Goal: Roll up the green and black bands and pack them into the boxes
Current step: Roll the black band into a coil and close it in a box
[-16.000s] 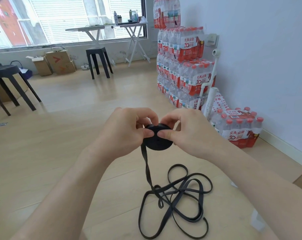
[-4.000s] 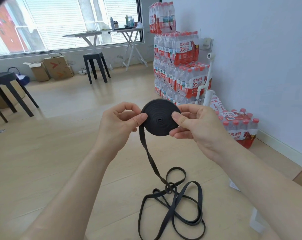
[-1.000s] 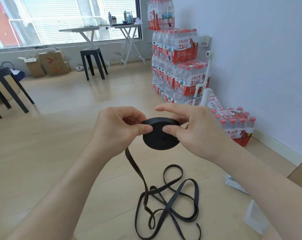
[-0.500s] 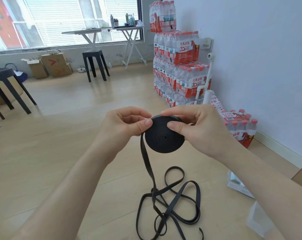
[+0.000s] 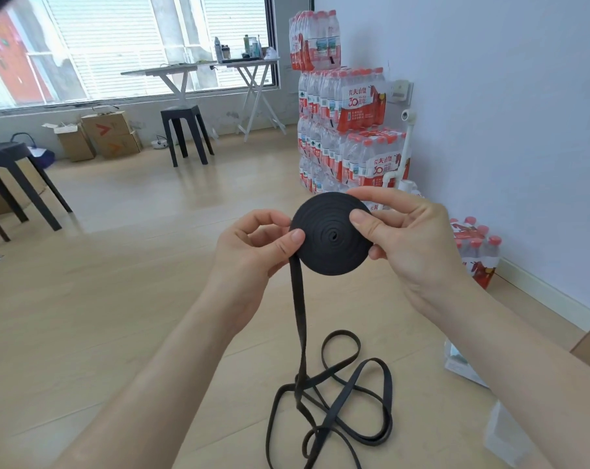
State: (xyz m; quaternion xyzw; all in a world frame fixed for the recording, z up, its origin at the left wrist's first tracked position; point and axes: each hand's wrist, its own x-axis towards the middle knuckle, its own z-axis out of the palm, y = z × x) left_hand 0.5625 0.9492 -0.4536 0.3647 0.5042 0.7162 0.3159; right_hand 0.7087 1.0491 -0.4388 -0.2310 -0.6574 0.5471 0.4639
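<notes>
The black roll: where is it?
The black roll is central in the head view, pinched between the left hand and right hand, above the loose band on the floor.

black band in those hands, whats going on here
A person holds a black band, partly wound into a flat coil, up in front of them. The left hand pinches the coil's edge where the loose strap feeds in; the right hand pinches the opposite side, thumb on its face. Much of it is not yet wound: it hangs down and lies in loose loops on the wooden floor.
</notes>
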